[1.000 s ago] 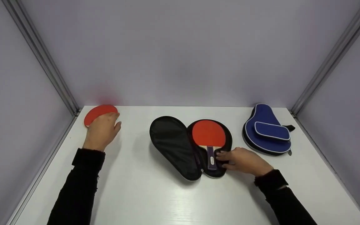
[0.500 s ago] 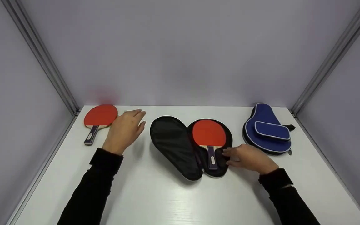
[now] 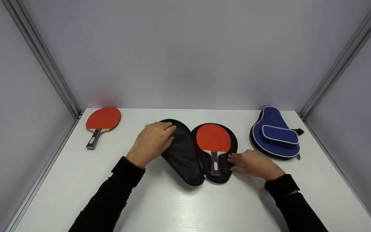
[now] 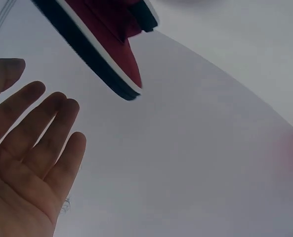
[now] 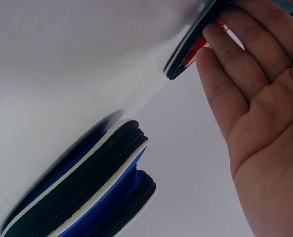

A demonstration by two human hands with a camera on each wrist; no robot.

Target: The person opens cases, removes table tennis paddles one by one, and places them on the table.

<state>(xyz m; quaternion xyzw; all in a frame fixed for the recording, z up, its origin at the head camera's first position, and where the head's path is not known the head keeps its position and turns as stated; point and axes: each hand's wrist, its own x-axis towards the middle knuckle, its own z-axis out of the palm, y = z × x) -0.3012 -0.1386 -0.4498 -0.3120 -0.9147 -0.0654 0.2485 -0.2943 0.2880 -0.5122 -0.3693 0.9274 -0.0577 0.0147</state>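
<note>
Near the middle of the table, a black-lined table tennis paddle case (image 3: 185, 161) lies spread open. Its right half holds a red paddle (image 3: 213, 138), handle toward me. My left hand (image 3: 151, 140) is over the upper left edge of the lid, fingers loosely extended. In the left wrist view, the lid's dark red outside (image 4: 119, 57) stands off the table, apart from that hand's fingertips. With fingers nearly straight, my right hand (image 3: 256, 164) reaches to the case's right rim, beside the paddle handle. The right wrist view shows its fingertips (image 5: 205, 57) right at that rim.
A second red paddle (image 3: 104, 119) lies at the far left of the white table (image 3: 179, 209). At the far right is a blue paddle case (image 3: 274, 141) with white piping and a pocket. Walls (image 3: 185, 58) enclose the back and sides.
My left hand has left the far-left paddle, which stays on the table, and moved right to the case lid. The case has shifted slightly left. My right hand stays near its rim.
</note>
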